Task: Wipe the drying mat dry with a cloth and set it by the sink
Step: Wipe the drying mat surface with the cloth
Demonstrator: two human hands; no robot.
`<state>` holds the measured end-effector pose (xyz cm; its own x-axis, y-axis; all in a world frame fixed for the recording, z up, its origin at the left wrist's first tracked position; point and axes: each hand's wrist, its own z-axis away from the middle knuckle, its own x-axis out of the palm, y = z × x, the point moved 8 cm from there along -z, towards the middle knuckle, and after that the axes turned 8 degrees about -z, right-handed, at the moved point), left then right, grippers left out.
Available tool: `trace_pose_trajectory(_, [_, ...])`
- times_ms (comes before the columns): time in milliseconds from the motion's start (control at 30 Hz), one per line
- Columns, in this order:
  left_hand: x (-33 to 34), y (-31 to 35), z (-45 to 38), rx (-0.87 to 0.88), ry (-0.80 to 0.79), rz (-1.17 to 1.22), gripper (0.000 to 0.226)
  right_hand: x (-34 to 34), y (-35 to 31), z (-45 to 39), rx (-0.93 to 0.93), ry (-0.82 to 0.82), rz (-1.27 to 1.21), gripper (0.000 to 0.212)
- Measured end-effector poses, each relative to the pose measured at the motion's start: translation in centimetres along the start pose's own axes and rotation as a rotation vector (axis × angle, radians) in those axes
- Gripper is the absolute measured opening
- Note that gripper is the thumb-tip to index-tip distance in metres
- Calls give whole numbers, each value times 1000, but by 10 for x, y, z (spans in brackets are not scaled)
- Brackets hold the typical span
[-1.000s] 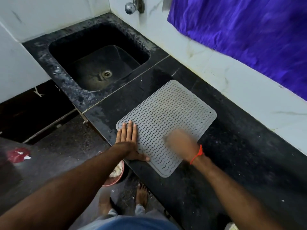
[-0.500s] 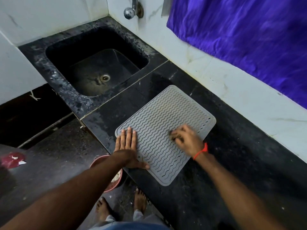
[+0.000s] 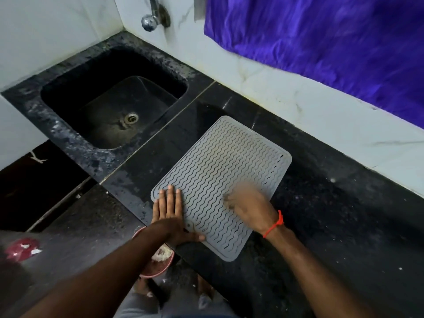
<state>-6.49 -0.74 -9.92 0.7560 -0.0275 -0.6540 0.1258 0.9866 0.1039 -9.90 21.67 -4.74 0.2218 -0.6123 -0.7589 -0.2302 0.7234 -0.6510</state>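
Note:
The grey drying mat (image 3: 220, 171), ribbed with wavy lines, lies flat and askew on the black stone counter (image 3: 332, 226), just right of the sink (image 3: 91, 154). My left hand (image 3: 169, 214) rests flat on the mat's near-left corner, fingers straight and thumb spread along the edge. My right hand (image 3: 250, 207), with a red thread at the wrist, is motion-blurred over the mat's near-right part. Its fingers are bunched on a small dark cloth (image 3: 227, 199), mostly hidden under them.
A chrome tap (image 3: 151, 19) sticks out of the white wall above the sink. Purple fabric (image 3: 321, 42) hangs over the wall at the back right. Below the counter edge, a pink bowl (image 3: 158, 265) and my bare feet are on the dark floor.
My right hand has swept back and forth across the mat's near-right part. My left hand stays pressed on the same corner. The view has shifted a little.

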Motion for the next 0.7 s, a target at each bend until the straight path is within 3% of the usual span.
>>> trace_pose_trajectory(133, [0,-1,-2,4,-53,5,159,29,-30,29,-93,-95,46,28])
trace_pose_trajectory(400, [-4,-1,-3,10,-36,-9,156,70,-54,71,-85,-72,102,21])
trace_pose_trajectory(567, [-4,-3,-2,27,-12,-5,159,60,-48,58,-108,-70,171,16])
trace_pose_trajectory(700, [-2,-3,-1,19,-15,16,160,27,-17,34,-72,-44,199,26])
